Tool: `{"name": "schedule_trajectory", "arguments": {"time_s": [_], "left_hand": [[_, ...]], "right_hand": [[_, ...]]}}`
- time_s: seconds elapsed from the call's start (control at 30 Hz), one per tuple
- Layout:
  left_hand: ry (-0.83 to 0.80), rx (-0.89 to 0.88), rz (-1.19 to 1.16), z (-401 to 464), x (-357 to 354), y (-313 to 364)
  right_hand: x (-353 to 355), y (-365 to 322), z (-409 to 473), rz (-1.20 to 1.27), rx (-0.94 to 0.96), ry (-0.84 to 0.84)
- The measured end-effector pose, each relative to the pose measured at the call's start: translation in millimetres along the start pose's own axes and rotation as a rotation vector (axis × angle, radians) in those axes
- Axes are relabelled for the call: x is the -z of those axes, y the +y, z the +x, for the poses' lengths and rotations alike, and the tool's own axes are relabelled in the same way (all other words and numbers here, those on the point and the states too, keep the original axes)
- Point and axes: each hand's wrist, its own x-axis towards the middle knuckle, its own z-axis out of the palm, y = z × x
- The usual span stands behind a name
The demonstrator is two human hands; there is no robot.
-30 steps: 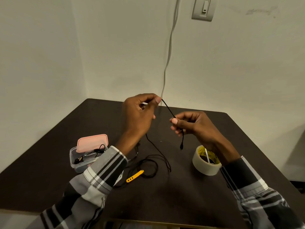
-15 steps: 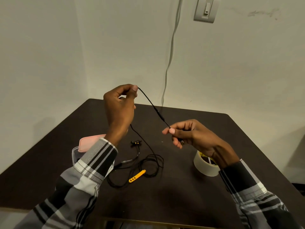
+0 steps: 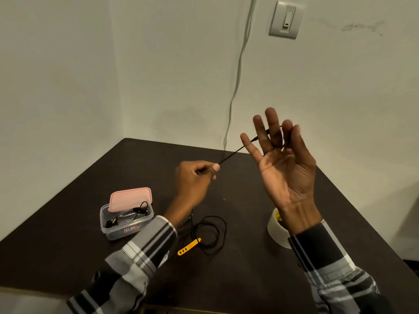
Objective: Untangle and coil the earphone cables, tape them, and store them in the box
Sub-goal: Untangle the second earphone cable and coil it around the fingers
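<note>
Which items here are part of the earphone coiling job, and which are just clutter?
In the job:
black earphone cable, left hand pinching it, run to right hand
tape roll
clear box, pink lid propped on it

Lying about:
yellow strap, purpose unclear
wall switch
white wall cord

Nothing here can be read. The only label in view is a small sticker (image 3: pixel 130 228) on the front wall of the clear plastic box (image 3: pixel 106 225), at lower left of the frame; it shows red and blue marks, but they are too small and blurred to make out. The tape roll (image 3: pixel 275 230) at lower right has yellow print on its inner core with dark marks that cannot be read either. A faint grey smudge (image 3: pixel 362 27) on the wall at upper right forms no legible word.
</note>
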Motion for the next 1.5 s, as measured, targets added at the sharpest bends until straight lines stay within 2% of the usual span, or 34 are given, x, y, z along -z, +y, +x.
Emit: {"name": "schedule_trajectory", "arguments": {"time_s": [0.07, 0.1, 0.2, 0.27, 0.33, 0.37, 0.57, 0.67, 0.7, 0.77, 0.87, 0.93, 1.0, 1.1, 1.2, 1.27, 1.4, 1.5], "left_hand": [[-0.058, 0.004, 0.023, -11, -8, -2], [-0.074, 0.003, 0.026, -13, -10, -3], [-0.079, -0.013, 0.020, -13, -8, 1], [-0.087, -0.055, 0.036, -11, -3, 6], [-0.107, -0.114, 0.056, -10, 3, 12], [-0.118, -0.142, 0.061, -10, 6, 14], [-0.130, -0.230, 0.069, -7, 17, 29], [-0.113, -0.256, 0.035, -1, 21, 38], [-0.103, -0.248, 0.012, 2, 22, 40], [-0.091, -0.211, -0.060, 9, 23, 41], [-0.109, -0.135, -0.144, 12, 19, 36], [-0.121, -0.087, -0.146, 9, 14, 28], [-0.142, -0.059, -0.124, 5, 7, 19], [-0.171, -0.054, -0.076, 0, 0, 8], [-0.200, -0.090, 0.012, -2, 0, 6], [-0.211, -0.118, 0.071, -3, 1, 6], [-0.197, -0.135, 0.099, -1, 9, 7], [-0.181, -0.166, 0.120, 4, 20, 11]], "right_hand": [[-1, 0, 6, -0.076, 0.081, 0.017], [2, 0, 8, -0.193, 0.102, 0.013], [16, -2, 9, -0.823, 0.142, -0.021], [29, 0, 10, -1.242, 0.139, -0.131], [42, 0, 11, -1.525, 0.066, -0.194], [46, -2, 10, -1.592, 0.013, -0.194], [63, -7, 9, -1.629, -0.153, -0.286], [55, -12, 6, -1.500, -0.315, -0.338], [51, -16, 3, -1.378, -0.368, -0.342], [43, -21, -7, -0.978, -0.419, -0.366], [32, -23, -15, -0.328, -0.331, -0.394], [19, -18, -14, -0.177, -0.167, -0.339], [5, -13, -11, -0.101, -0.043, -0.192], [-3, -3, -4, -0.220, 0.070, 0.016], [10, 6, 1, -0.573, 0.121, 0.077], [18, 10, 2, -0.908, 0.169, 0.029], [38, 17, 5, -1.487, 0.102, -0.139], [49, 12, 6, -1.686, 0.046, -0.198]]}}
